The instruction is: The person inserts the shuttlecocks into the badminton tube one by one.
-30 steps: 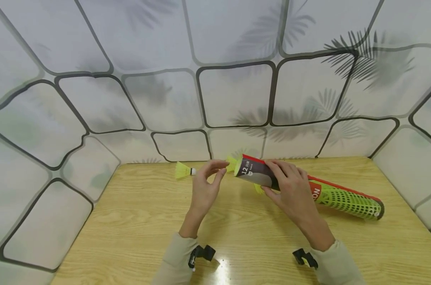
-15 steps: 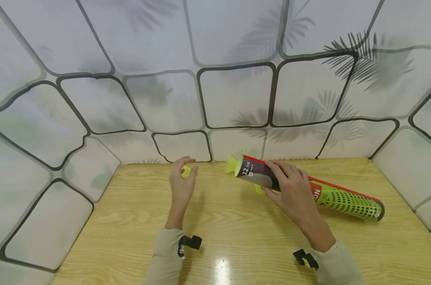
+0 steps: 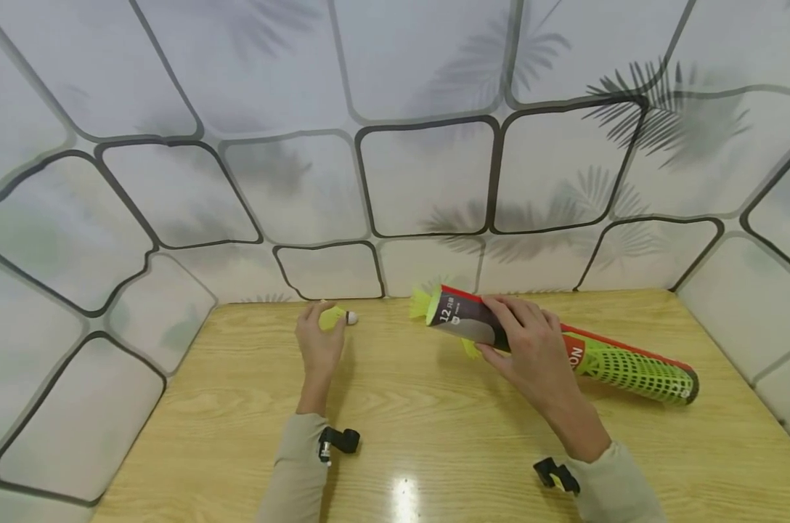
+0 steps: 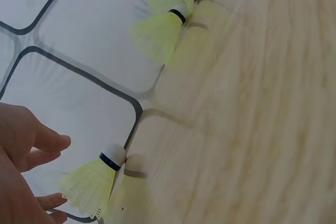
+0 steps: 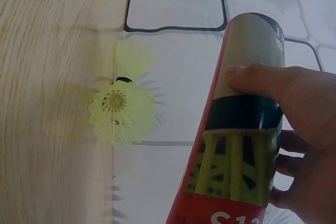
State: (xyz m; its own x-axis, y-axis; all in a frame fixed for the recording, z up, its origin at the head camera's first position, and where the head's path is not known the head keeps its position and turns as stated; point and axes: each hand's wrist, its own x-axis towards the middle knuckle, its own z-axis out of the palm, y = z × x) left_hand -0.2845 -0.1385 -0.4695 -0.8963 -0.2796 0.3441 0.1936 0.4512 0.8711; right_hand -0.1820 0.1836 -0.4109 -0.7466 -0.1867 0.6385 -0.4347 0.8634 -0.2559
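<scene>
A yellow shuttlecock (image 3: 332, 318) with a white cork and dark band lies at the table's back edge, left of centre. Around its skirt my left hand (image 3: 319, 345) reaches, thumb and fingers spread apart; in the left wrist view the fingertips (image 4: 59, 201) are right at the skirt (image 4: 86, 188). My right hand (image 3: 535, 356) grips a long shuttlecock tube (image 3: 630, 367), thumb on one side and fingers round the other. This tube has a grey end, a red label and a see-through section showing yellow-green skirts. Its near-left end is tilted up off the table.
Two more shuttlecocks show partly behind the tube's left end: one shuttlecock (image 3: 421, 303) at the back and another shuttlecock (image 3: 471, 349) below the tube. The wooden table (image 3: 401, 421) meets a patterned wall covering (image 3: 428, 181) at its back edge.
My left hand has moved left from beside the tube's raised end to the shuttlecock at the left. The right hand and the tube have stayed in place.
</scene>
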